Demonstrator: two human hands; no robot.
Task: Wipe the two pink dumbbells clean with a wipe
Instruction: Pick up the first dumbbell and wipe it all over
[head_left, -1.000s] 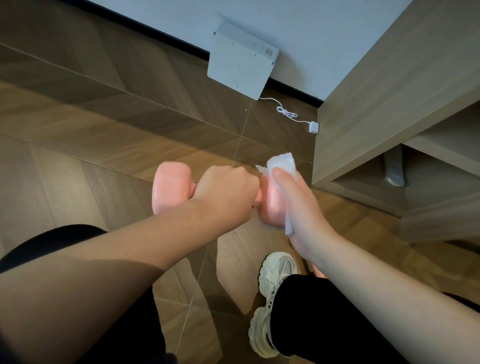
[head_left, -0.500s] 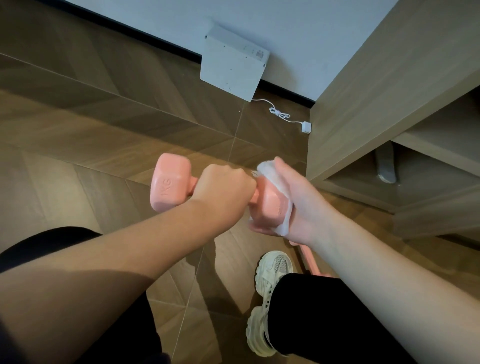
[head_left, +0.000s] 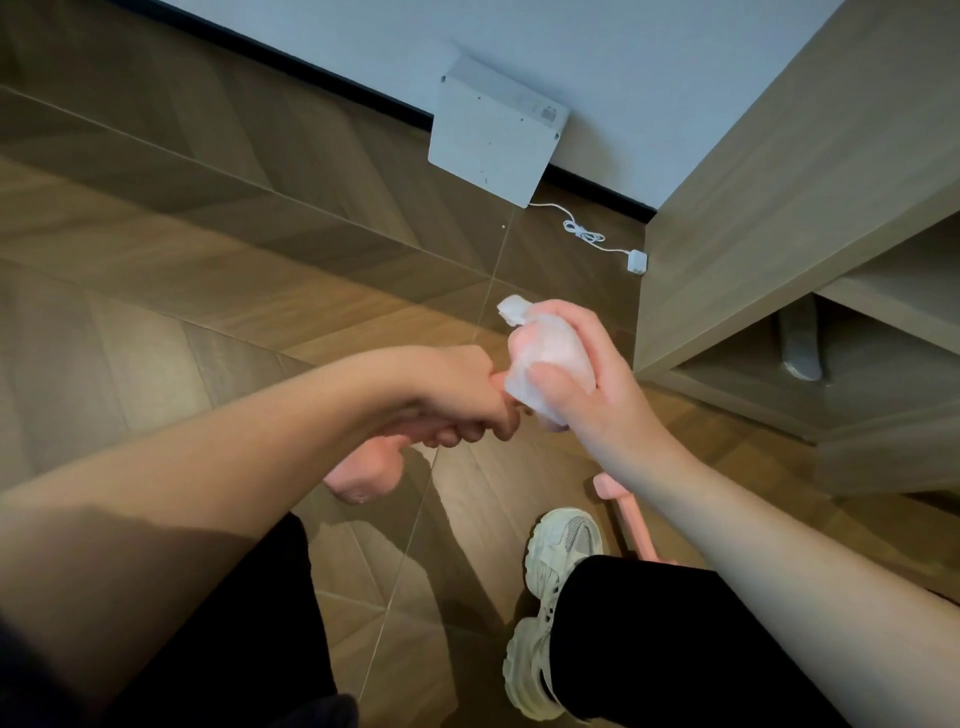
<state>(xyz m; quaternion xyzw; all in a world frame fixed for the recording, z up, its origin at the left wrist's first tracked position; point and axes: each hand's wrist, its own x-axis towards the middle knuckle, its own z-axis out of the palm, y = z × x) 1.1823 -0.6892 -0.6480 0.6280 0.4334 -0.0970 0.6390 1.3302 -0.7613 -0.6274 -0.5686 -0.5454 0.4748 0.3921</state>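
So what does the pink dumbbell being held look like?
The dumbbell is pale pink, smooth and slightly shiny, like a rubbery coating. It is held in the air, tilted, its bare lower head nearer the person. The left-hand grip curls round the bar between the heads, hiding most of it. A thin white wipe covers the upper head, and the right-hand grip presses the wipe round it. Any marking is too blurred to read.
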